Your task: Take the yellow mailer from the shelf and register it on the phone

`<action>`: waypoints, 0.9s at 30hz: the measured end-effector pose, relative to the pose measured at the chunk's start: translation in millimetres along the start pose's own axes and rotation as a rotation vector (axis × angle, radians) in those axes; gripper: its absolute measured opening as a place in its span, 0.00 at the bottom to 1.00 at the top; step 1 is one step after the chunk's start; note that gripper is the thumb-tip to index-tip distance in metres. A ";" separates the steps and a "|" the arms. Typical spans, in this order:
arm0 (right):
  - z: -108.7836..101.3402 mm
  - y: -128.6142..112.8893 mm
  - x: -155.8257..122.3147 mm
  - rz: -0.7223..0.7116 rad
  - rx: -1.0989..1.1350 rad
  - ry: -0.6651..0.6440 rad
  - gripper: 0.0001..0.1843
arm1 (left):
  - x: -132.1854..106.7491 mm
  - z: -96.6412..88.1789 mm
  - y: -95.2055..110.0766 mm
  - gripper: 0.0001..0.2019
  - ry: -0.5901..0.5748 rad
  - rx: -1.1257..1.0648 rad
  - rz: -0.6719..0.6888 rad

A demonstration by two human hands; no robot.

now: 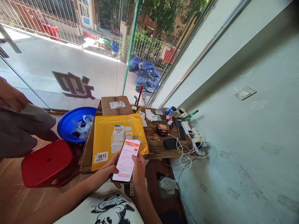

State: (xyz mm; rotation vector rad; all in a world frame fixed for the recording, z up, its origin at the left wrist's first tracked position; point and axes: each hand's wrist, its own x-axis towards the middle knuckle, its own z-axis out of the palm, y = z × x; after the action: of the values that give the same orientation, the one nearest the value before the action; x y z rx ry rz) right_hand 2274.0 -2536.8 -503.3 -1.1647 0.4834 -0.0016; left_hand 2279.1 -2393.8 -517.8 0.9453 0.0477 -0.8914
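Observation:
Both of my hands hold a smartphone with a lit pink and white screen, just in front of my lap. My left hand wraps the phone's left edge and underside, fingers closed round it. Along the phone's right edge sits my right hand, thumb on the screen side. Right behind the phone a yellow padded mailer with shipping labels and a "5012" sticker lies on flattened cardboard at the edge of a low wooden table.
A brown parcel box lies behind the mailer. The table's right side holds a small label printer, a dark phone, a power strip with white cables and tape rolls. A red stool and blue basin stand at left, beside another person's arm.

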 end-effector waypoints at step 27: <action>-8.4 -7.1 17.8 -0.046 0.129 -0.068 0.16 | 2.3 -5.8 -2.3 0.47 -0.058 0.000 -0.074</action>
State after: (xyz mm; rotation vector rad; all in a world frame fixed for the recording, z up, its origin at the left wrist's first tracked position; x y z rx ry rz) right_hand 2288.6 -2551.5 -506.1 -1.0462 0.3901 -0.0325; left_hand 2281.0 -2391.7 -523.8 0.9219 0.0330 -0.9865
